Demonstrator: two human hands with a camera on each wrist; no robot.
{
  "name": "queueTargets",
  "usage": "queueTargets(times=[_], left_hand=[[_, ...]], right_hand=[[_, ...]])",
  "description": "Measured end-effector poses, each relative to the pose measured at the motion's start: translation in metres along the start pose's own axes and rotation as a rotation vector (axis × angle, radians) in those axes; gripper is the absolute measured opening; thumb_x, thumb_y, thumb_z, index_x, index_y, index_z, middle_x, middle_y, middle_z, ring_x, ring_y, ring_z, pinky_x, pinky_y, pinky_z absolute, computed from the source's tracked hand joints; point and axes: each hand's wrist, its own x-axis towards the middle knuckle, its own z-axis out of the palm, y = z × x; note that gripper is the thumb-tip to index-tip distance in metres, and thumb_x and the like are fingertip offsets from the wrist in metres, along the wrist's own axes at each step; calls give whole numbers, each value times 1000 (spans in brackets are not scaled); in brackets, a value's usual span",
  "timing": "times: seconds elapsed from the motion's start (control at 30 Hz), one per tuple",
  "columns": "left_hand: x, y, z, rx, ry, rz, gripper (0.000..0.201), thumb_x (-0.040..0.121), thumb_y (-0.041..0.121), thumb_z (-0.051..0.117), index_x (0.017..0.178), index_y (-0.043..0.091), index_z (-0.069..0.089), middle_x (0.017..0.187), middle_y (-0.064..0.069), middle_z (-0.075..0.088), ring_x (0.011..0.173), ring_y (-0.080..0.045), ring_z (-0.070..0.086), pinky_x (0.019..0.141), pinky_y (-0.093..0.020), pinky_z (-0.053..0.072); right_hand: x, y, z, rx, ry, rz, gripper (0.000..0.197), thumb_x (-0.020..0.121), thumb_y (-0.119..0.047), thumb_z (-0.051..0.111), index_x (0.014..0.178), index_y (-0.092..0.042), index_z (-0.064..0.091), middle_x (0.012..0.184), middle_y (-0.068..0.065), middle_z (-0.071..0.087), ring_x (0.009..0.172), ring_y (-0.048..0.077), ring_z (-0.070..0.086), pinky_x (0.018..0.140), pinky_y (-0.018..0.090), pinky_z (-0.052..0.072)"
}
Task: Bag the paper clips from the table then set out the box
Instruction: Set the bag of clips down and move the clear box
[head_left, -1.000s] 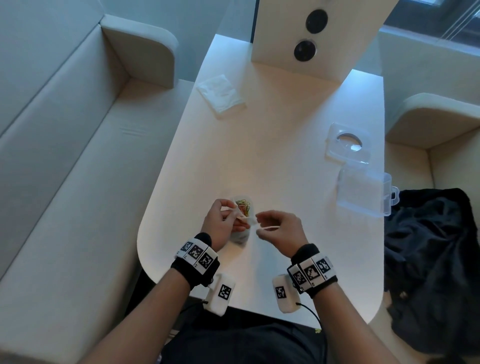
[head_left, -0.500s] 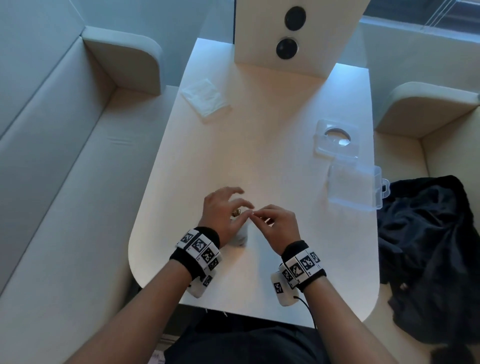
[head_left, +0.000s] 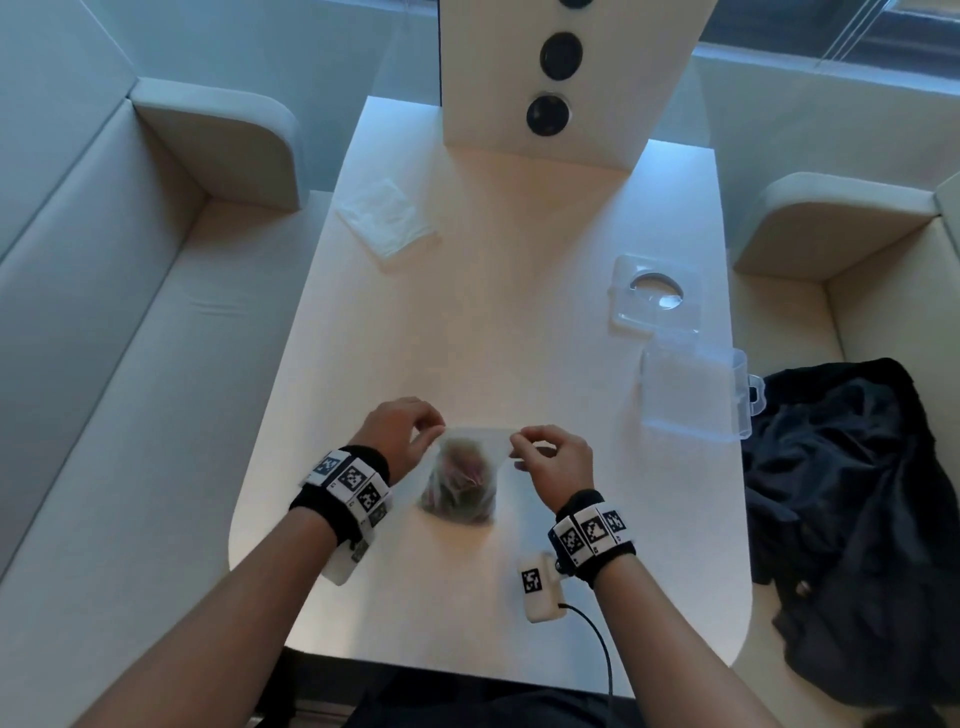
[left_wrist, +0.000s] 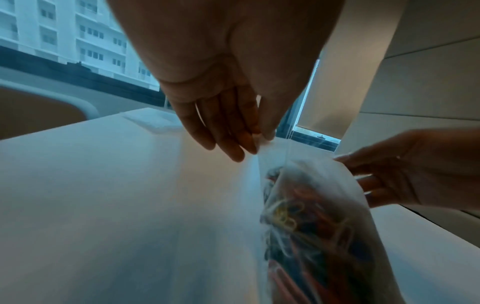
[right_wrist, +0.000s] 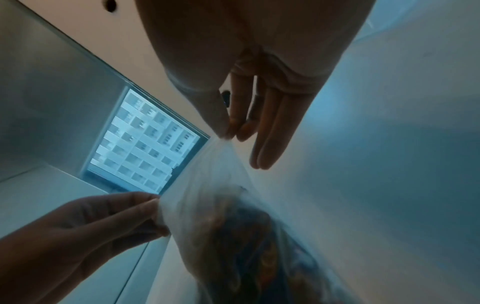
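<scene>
A small clear plastic bag (head_left: 462, 480) full of coloured paper clips (left_wrist: 306, 230) hangs just above the white table (head_left: 519, 312), near its front edge. My left hand (head_left: 402, 434) pinches the bag's top left corner. My right hand (head_left: 550, 457) pinches the top right corner, so the top edge is stretched flat between them. In the left wrist view the left hand (left_wrist: 257, 142) pinches the corner with thumb and fingertips. In the right wrist view the right hand (right_wrist: 228, 131) does the same on the bag (right_wrist: 233, 226). The clear plastic box (head_left: 693, 392) lies at the table's right edge.
A clear lid (head_left: 654, 293) with a round hole lies behind the box. A folded white tissue (head_left: 387, 215) sits at the far left. A white panel with two black discs (head_left: 561, 78) stands at the far end. Dark clothing (head_left: 852, 519) lies on the right seat.
The hands, which were close together working at the bag's mouth, have drawn apart to the two top corners and lifted the bag, stretching its top edge flat.
</scene>
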Motion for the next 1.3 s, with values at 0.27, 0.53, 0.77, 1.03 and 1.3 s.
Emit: queueTargets(times=[0.27, 0.53, 0.77, 1.03, 1.3], left_hand=[[27, -38, 1, 134, 6, -300, 9, 92, 16, 64, 95, 11, 70, 93, -8, 71, 86, -25, 64, 81, -31, 51], [95, -72, -27, 285, -1, -381, 28, 88, 13, 64, 116, 14, 64, 121, -14, 57, 113, -33, 56, 99, -42, 47], [187, -73, -47, 453, 61, -261, 42, 89, 20, 67, 129, 28, 63, 161, -15, 22, 148, -35, 20, 117, -51, 28], [240, -93, -64, 508, -126, -372, 46, 99, 27, 49, 145, 24, 47, 164, -12, 15, 151, -31, 13, 120, -46, 23], [215, -74, -44, 298, 91, -328, 21, 86, 4, 64, 102, 2, 77, 119, -14, 68, 108, -35, 63, 98, -35, 49]], right_hand=[[29, 0, 56, 8, -189, 287, 11, 98, -12, 51, 104, -5, 56, 102, 17, 59, 81, 29, 70, 66, 38, 62], [116, -25, -2, -399, -128, -39, 20, 88, -8, 57, 101, -18, 69, 83, 3, 67, 76, 20, 65, 76, 27, 54], [197, -52, -141, -971, 403, -7, 41, 80, -22, 65, 120, -22, 58, 128, 15, 49, 120, 35, 44, 104, 46, 34], [184, -16, -200, -999, 316, 634, 62, 83, -13, 53, 140, -21, 29, 142, 21, 26, 127, 49, 33, 102, 56, 36], [152, -5, -161, -1108, 157, 358, 40, 92, -8, 45, 131, -15, 52, 130, 16, 41, 110, 42, 56, 94, 44, 46]])
